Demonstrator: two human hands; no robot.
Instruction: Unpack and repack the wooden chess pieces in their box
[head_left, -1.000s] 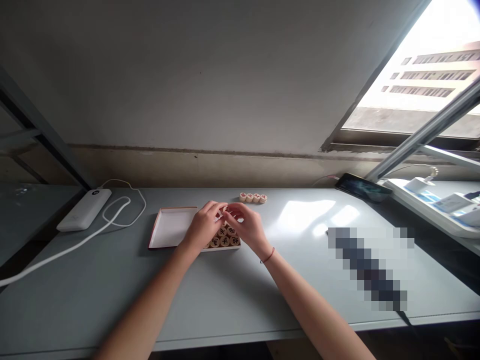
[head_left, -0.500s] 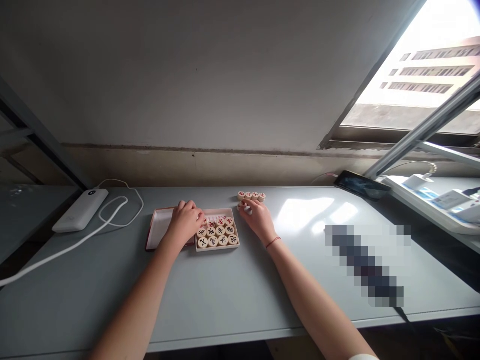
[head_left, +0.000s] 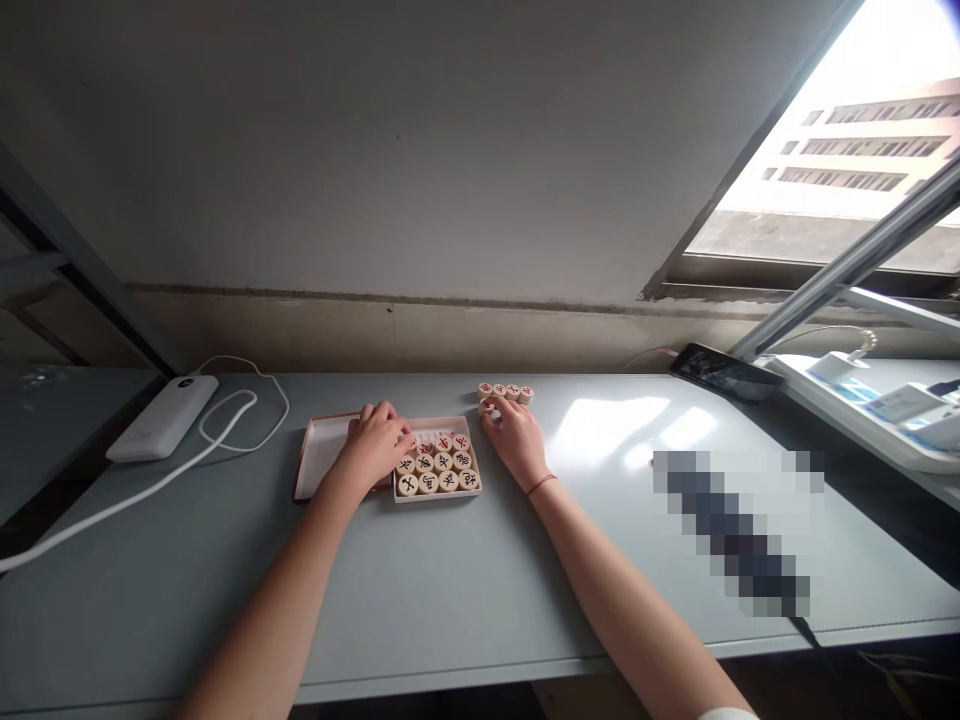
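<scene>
Left hand [head_left: 375,440] is draped over the box lid [head_left: 321,462] with its fingertips by the box's upper-left corner, and I honestly can't tell if it's gripping anything, while the right hand [head_left: 517,435] has thumb and fingers pinched on a mostly hidden wooden disc [head_left: 484,408] near mid-frame. White box [head_left: 439,499] sits just below center with black- and red-marked pieces [head_left: 427,484] inside, and four red-marked discs [head_left: 506,391] line up right above the right hand. Power bank's [head_left: 161,420] at far left, phone [head_left: 726,373] at right.
</scene>
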